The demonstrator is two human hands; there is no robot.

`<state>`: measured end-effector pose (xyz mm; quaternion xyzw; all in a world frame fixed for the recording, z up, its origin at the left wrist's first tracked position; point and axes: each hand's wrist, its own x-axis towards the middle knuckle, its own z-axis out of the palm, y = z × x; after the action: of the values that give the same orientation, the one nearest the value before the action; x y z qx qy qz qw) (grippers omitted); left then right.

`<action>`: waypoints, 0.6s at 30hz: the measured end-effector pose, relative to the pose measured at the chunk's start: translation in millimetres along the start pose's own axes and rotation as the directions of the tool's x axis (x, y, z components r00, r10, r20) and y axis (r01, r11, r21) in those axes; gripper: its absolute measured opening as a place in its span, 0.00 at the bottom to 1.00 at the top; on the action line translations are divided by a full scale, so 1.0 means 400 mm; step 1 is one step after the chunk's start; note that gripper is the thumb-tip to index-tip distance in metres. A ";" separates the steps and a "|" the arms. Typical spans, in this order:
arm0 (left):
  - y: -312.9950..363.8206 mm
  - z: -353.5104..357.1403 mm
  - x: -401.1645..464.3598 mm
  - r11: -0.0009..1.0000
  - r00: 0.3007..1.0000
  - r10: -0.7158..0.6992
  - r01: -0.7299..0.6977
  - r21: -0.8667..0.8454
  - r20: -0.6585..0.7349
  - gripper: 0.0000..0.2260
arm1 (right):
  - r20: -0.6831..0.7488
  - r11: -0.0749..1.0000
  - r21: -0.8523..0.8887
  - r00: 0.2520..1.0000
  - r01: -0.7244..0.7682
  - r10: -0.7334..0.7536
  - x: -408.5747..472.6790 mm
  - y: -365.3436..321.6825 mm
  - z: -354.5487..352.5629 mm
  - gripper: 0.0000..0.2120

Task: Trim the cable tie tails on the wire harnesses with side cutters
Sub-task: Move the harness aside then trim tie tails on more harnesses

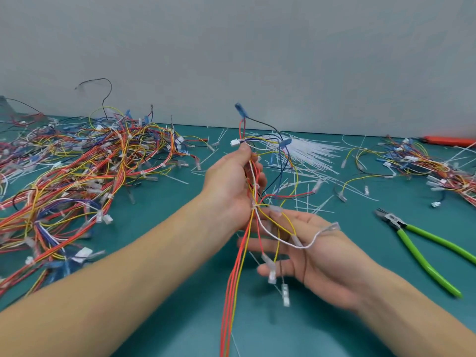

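The left hand [229, 186] has its grip closed round a wire harness [253, 202] — fingers curled about the red, yellow and white strands, held upright above the green surface [159, 202]. The right hand [309, 253] lies palm up with fingers spread, its grip wide and loose; loose ends drape across it. The side cutters [422, 243] with green handles lie on the surface to the right — untouched, well apart from both hands.
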<state>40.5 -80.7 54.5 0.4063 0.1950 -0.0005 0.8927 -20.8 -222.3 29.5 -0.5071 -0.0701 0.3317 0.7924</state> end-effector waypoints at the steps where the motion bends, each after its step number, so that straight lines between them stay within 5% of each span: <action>1: -0.003 -0.002 0.003 1.000 1.000 0.016 -0.016 0.016 -0.008 0.10 | 0.003 1.000 0.005 1.000 -0.021 0.021 -0.001 -0.005 -0.001 0.16; 11: -0.017 -0.033 0.033 0.960 1.000 0.005 -0.008 0.278 0.015 0.07 | 0.138 0.938 0.272 0.973 -0.216 0.184 -0.003 -0.028 -0.036 0.18; 13: -0.011 -0.047 0.043 0.932 1.000 0.008 -0.018 0.362 0.028 0.04 | 0.075 0.905 0.376 0.979 -0.202 0.187 -0.004 -0.055 -0.055 0.26; 18: 0.023 -0.067 0.043 0.793 0.986 -0.114 0.014 0.608 0.125 0.06 | -0.079 0.863 0.476 0.970 -0.167 0.231 -0.009 -0.111 -0.106 0.20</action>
<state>48.4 -52.4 39.2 0.6620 0.1281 -0.1247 0.7278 15.4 -268.6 47.8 -0.3272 0.1174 0.3842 0.8553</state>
